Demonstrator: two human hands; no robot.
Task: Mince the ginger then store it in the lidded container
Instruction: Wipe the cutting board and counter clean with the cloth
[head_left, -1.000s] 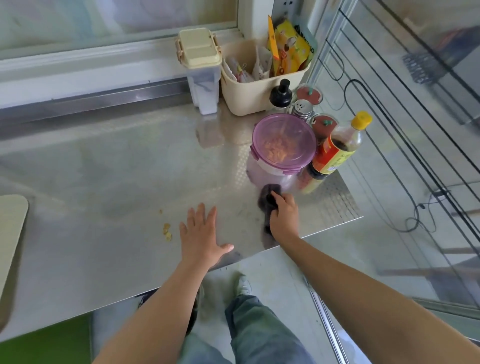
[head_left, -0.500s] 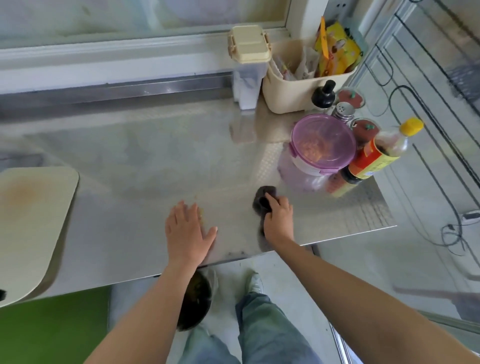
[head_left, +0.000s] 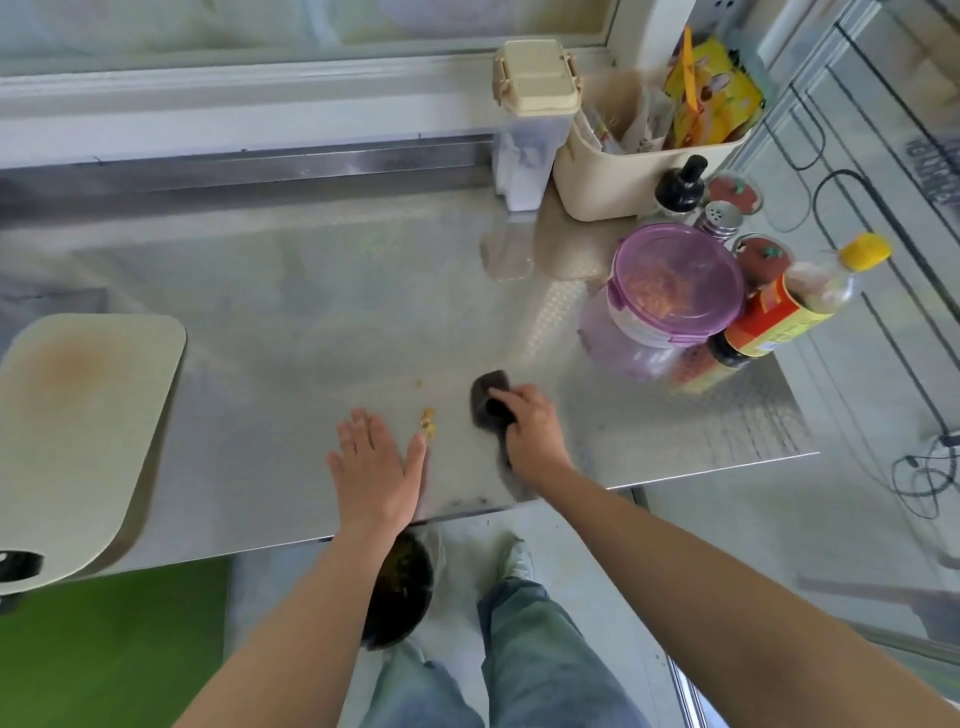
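Several condiment bottles (head_left: 789, 312) beside lidded container (head_left: 675, 283)

Looks like kitchen to me: steel worktop (head_left: 311, 312), cutting board (head_left: 78, 426), sauce bottle (head_left: 779, 317), pepper shaker (head_left: 719, 218).

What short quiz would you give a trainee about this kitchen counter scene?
1. True or false: the purple lid sits closed on the container.
2. What does the right hand grip? A) a knife B) a dark cloth C) a spoon
3. Fill in: the loose ginger bits lie on the counter between the cloth and the ____ hand.

Key: 1 true. 2 B. 3 left; the left hand has its fingers straight.
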